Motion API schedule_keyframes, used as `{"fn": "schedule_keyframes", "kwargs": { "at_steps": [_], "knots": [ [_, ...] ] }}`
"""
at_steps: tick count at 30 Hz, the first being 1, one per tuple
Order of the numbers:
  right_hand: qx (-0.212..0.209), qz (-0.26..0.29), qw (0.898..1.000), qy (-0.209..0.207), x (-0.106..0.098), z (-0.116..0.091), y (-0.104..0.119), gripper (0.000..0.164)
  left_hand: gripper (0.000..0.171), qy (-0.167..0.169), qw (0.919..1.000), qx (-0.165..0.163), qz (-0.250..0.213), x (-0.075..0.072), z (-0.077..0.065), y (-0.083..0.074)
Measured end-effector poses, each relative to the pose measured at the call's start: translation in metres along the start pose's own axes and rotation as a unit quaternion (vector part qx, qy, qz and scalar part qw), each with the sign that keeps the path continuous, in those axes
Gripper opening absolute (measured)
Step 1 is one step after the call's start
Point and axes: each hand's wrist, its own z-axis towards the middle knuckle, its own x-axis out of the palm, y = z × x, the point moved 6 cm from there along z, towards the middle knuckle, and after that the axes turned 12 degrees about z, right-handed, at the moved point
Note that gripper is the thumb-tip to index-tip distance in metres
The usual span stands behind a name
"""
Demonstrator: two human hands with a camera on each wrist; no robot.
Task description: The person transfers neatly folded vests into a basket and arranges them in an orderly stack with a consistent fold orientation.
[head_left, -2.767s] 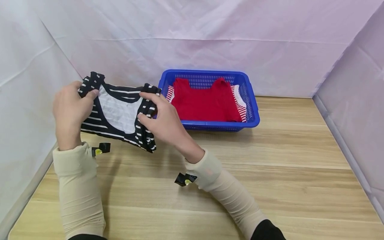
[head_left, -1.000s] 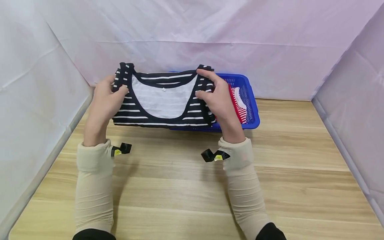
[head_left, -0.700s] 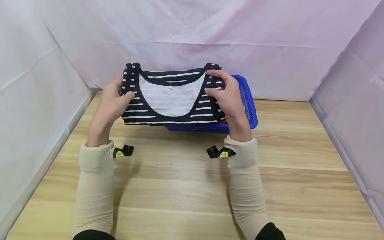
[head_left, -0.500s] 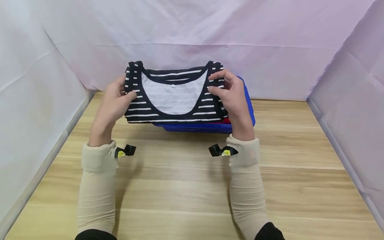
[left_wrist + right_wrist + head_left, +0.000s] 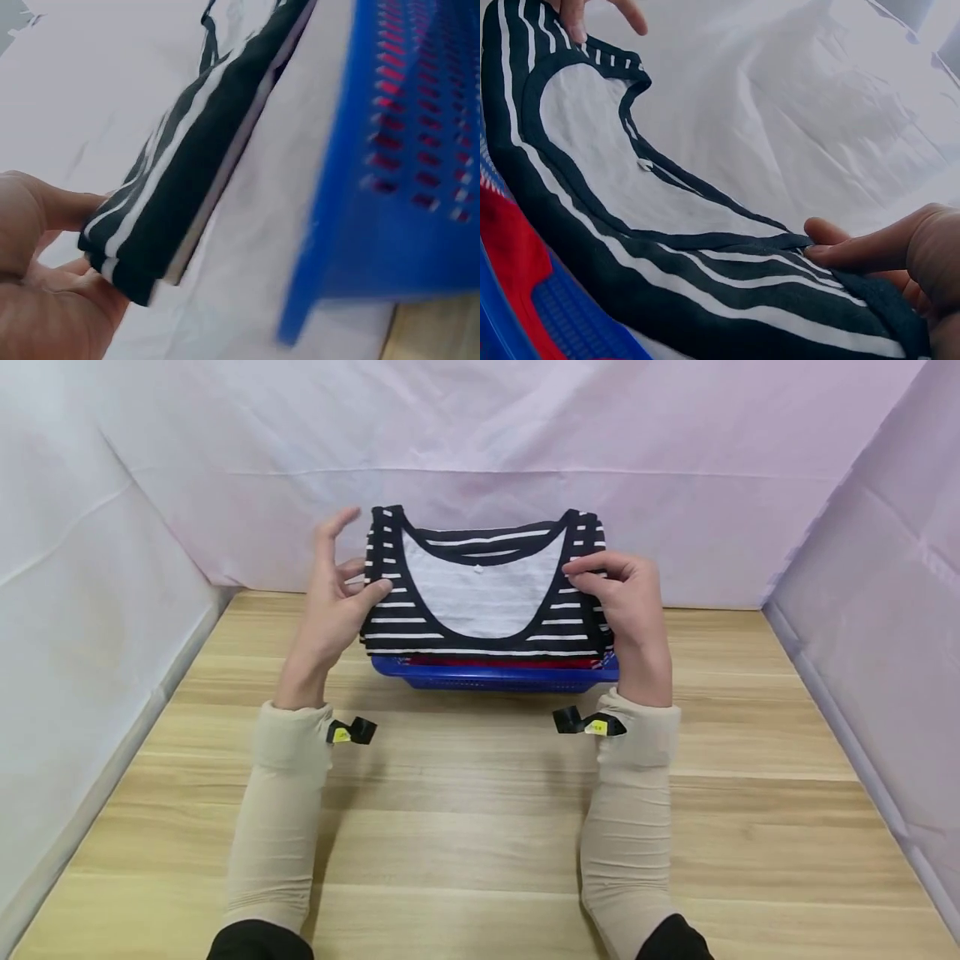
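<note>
A folded black-and-white striped top [image 5: 487, 597] with a wide scoop neck is held up over the blue plastic basket [image 5: 502, 677]. Its white lining faces me. My left hand [image 5: 333, 602] pinches the left end between thumb and lower fingers, while the index finger points up away from the cloth. At the opposite end, my right hand [image 5: 633, 610] grips the cloth with thumb and fingers. The left wrist view has the folded edge of the top beside the basket wall [image 5: 337, 247], with space between them. Red clothing [image 5: 510, 247] in the basket shows below the top.
A wooden table [image 5: 465, 827] carries the basket near its back edge. White cloth walls [image 5: 480, 427] enclose the table at the back and both sides. A small black camera [image 5: 352, 731] is strapped to each sleeve cuff.
Both hands have carried the striped top to the right, from beside the basket to over it, covering most of the red clothing. The left index finger has lifted off the cloth.
</note>
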Motion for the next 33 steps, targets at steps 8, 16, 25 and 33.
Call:
{"fn": "schedule_keyframes", "kwargs": {
  "at_steps": [8,16,25,33],
  "knots": [
    [0.016,-0.008,1.000,0.001,-0.017,0.000,-0.010,0.024,0.021,-0.003,0.9987,0.012,0.049,0.023,0.011,0.037],
    [0.020,0.040,0.994,0.097,-0.020,-0.001,-0.017,0.042,0.034,-0.009,0.9988,-0.030,0.036,0.019,0.004,0.028],
    [0.072,-0.078,0.989,0.101,-0.026,0.002,-0.029,0.051,0.060,0.051,0.9921,-0.020,0.113,0.027,-0.002,0.011],
    [0.073,-0.135,0.982,0.109,-0.025,0.005,-0.026,0.052,0.070,0.070,0.9868,-0.016,0.145,0.034,0.001,0.013]
  ]
}}
